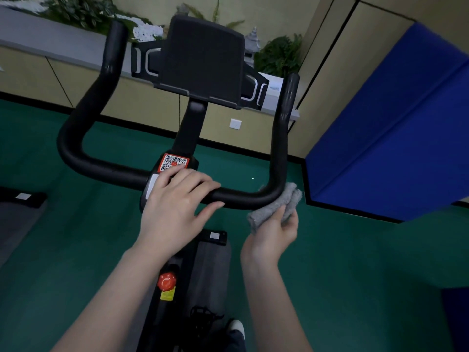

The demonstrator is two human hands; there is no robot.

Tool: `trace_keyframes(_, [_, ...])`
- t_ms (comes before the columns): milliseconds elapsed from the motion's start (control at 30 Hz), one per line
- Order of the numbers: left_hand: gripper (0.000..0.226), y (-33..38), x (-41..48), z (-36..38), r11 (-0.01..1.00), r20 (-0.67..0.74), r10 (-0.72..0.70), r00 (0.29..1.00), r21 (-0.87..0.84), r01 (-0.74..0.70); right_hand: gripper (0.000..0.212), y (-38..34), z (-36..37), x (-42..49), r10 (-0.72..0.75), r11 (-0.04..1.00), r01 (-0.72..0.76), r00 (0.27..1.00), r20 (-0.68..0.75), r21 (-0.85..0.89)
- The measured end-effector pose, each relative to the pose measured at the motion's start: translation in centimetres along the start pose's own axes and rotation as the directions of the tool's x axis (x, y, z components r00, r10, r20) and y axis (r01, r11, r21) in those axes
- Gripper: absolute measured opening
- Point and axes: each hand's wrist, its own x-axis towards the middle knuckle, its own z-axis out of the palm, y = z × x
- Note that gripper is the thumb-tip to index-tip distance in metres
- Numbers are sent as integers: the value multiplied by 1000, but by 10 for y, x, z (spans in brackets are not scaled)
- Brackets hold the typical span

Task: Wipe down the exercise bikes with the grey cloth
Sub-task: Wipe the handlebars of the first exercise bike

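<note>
Folded grey fleecy cloth point(275, 207): against the right bend of the black tubular handlebar point(243, 196), gripped by the right hand point(272, 236), fingers curled round it. Left hand point(175, 199): fingers nearly straight, resting on the handlebar centre, holding nothing. Progress, judged: 1 exercise bike mid-wipe at the handlebar. The black console holder point(200, 59), red round knob point(166, 280) and frame likely remain. Nothing shows which parts are already clean.

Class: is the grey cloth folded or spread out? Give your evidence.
Folded: the grey cloth sits in thick doubled layers in the right hand, against the handlebar bend.
</note>
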Motion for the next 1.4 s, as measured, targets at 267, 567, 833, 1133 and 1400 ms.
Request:
trace_keyframes(267, [35,5,2,-2,1000,15,-15,1000,10,14,26,-3,-10,-4,260,959,-274,951,167,68])
trace_keyframes(567, [34,23,10,2,1000,-5,-16,1000,7,16,22,-6,-16,5,58,994,-43,988,141,-105])
trace_keyframes(833, [35,38,20,12,994,15,-101,995,32,100,24,-16,-21,32,-105,971,138,980,170,-194])
trace_keyframes(1133, [43,62,29,23,980,116,-165,980,-93,176,25,-46,-25,60,-382,780,560,781,495,-281])
trace_keyframes(1400, [43,64,31,23,946,135,-246,960,-179,268,20,-91,14,100,-202,337,910,319,926,-240])
